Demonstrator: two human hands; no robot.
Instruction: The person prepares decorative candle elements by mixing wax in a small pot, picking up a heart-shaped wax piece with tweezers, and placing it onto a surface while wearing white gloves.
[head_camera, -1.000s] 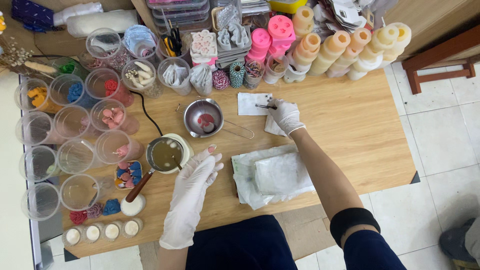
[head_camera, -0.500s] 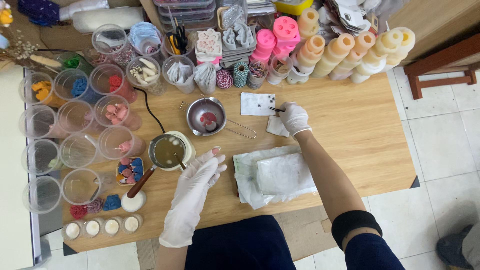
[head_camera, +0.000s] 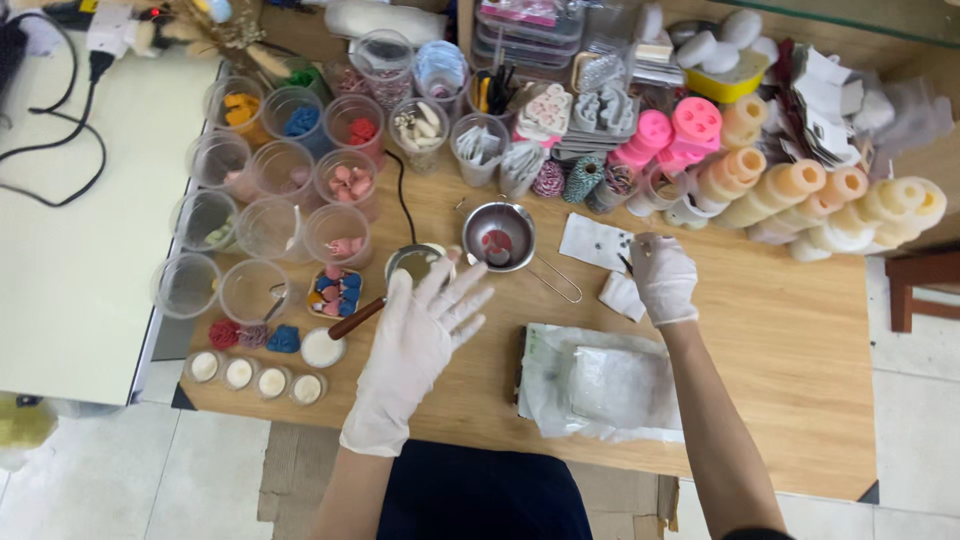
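From up here I see my left hand (head_camera: 425, 330), gloved in white, held flat with its fingers spread wide and gripping nothing, above the wooden table (head_camera: 780, 340). It covers most of a small pot with a wooden handle (head_camera: 355, 318), so I can only make out the rim of the pot and the handle poking out toward the lower left; what is inside is hidden. My right hand (head_camera: 663, 277), also gloved, is closed around a thin dark tool (head_camera: 625, 262), only a short tip of which shows past the fingers, so I cannot tell what kind of tool it is. That tip sits at the edge of a white paper sheet (head_camera: 595, 241) with a few dark specks on it (too small to identify). A crumpled white tissue (head_camera: 620, 295) lies just beside the hand, partly under it. Between the two hands stands a small steel bowl (head_camera: 498, 236) with a wire handle, holding something pink and white. Near my body lies a clear plastic bag (head_camera: 600, 385) with a pale block inside, its contents blurred by the wrapping. Rows of clear plastic cups (head_camera: 255, 215) with coloured bits stand at the left, and stacked silicone moulds (head_camera: 800, 195) line the far edge, some cut off by the frame.
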